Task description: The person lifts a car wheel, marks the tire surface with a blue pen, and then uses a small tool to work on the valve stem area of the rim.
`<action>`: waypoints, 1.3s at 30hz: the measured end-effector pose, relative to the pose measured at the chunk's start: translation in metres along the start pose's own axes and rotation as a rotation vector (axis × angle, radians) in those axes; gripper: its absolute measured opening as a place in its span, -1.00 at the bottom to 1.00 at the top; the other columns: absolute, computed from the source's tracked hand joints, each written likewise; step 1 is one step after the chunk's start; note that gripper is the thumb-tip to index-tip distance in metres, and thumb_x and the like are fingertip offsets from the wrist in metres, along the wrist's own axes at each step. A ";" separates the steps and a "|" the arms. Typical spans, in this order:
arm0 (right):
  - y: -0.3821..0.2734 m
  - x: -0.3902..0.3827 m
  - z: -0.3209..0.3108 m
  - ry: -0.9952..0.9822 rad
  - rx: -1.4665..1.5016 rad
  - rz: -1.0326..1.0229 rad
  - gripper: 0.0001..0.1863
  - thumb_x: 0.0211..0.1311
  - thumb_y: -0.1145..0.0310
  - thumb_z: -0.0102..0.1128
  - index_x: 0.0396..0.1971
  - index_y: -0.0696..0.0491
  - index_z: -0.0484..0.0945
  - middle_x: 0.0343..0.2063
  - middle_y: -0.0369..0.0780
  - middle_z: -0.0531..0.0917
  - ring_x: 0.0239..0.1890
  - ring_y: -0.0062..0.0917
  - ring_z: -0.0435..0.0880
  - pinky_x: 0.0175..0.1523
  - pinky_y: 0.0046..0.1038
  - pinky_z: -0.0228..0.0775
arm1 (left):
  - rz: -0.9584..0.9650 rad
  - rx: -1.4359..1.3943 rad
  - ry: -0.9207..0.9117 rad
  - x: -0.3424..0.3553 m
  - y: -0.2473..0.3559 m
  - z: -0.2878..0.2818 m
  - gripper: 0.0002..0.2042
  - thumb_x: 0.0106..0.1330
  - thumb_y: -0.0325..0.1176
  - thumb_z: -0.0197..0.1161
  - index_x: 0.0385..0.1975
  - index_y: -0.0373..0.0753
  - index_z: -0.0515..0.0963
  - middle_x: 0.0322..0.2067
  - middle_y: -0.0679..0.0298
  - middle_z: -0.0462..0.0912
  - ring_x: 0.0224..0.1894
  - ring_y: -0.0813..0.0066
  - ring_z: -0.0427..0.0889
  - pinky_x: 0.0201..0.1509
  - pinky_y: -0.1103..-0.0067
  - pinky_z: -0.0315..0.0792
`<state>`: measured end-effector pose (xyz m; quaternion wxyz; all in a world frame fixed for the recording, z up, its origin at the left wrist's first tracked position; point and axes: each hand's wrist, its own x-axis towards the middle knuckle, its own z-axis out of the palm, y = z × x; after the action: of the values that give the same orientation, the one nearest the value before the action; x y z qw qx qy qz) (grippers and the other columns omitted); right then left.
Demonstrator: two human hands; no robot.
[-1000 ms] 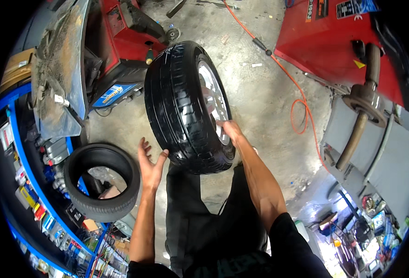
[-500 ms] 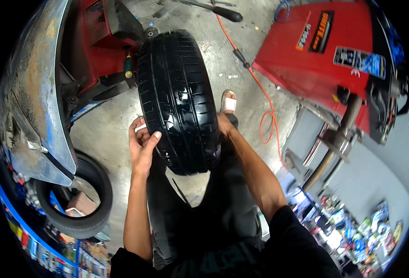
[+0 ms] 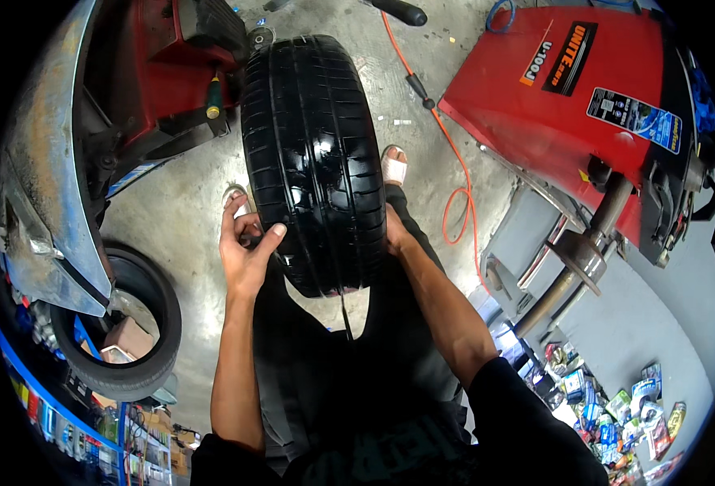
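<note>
A shiny black tire (image 3: 313, 162), its tread looking wet, stands upright in front of my legs. My left hand (image 3: 248, 249) grips its left side, with the thumb at the tread edge and the other fingers curled by the sidewall. On the opposite side, my right hand (image 3: 396, 232) holds the sidewall; its fingers are mostly hidden behind the tire.
At left are a red machine (image 3: 151, 101) with a green-handled screwdriver (image 3: 214, 99), a worn metal panel (image 3: 45, 162) and another tire (image 3: 163, 320) on the floor. A red machine with a shaft (image 3: 527, 89) stands right. An orange cable (image 3: 446, 142) crosses the floor.
The whole view has shifted a little, so the surroundings sit higher in the picture. Both hands keep their hold on the tire, and more of my left foot shows beside it.
</note>
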<state>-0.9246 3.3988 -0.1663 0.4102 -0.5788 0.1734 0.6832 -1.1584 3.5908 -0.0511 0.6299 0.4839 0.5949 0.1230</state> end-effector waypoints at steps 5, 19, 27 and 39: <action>0.011 -0.002 0.001 0.051 -0.237 -0.026 -0.52 0.56 0.04 0.09 0.12 0.15 0.63 -0.06 -0.22 0.75 0.04 -0.46 0.67 0.19 -0.44 0.47 | -0.020 -0.022 -0.014 -0.023 -0.017 -0.010 -0.19 0.09 -0.35 0.58 0.40 -0.27 0.37 -0.23 0.41 0.64 -0.22 0.62 0.45 -0.02 0.60 0.31; -0.011 -0.056 0.034 0.001 0.035 -0.137 -0.36 0.62 -0.03 -0.02 0.43 0.16 0.38 0.05 -0.18 0.66 0.01 -0.51 0.65 0.21 -0.41 0.43 | -0.158 0.033 -0.253 -0.099 -0.105 -0.053 0.18 -0.14 -0.27 0.67 0.58 -0.22 0.09 0.31 0.18 0.45 0.24 0.27 0.48 0.32 0.37 0.30; 0.025 -0.025 0.012 0.129 0.041 0.123 -0.43 0.50 0.06 0.20 0.29 0.17 0.52 -0.29 -0.27 0.72 -0.48 -0.62 0.63 -0.37 -0.54 0.52 | -0.321 -0.486 -0.458 -0.005 -0.032 -0.038 -0.18 0.44 0.24 0.14 0.51 -0.24 0.19 0.42 0.12 0.37 0.38 0.32 0.42 0.46 0.34 0.26; 0.004 -0.011 -0.025 -0.010 0.311 0.039 -0.80 0.47 0.47 0.17 -0.12 0.32 0.65 -0.32 -0.17 0.75 -0.39 -0.48 0.77 -0.32 -0.43 0.69 | -0.646 -0.512 -0.324 0.018 -0.001 0.035 -0.44 0.39 -0.03 0.36 0.21 -0.35 0.52 0.06 0.20 0.66 0.14 0.37 0.60 0.35 0.40 0.38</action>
<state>-0.9117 3.3748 -0.1632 0.4821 -0.5015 0.2863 0.6588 -1.1239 3.5866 -0.0694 0.8207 0.1143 0.5596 -0.0143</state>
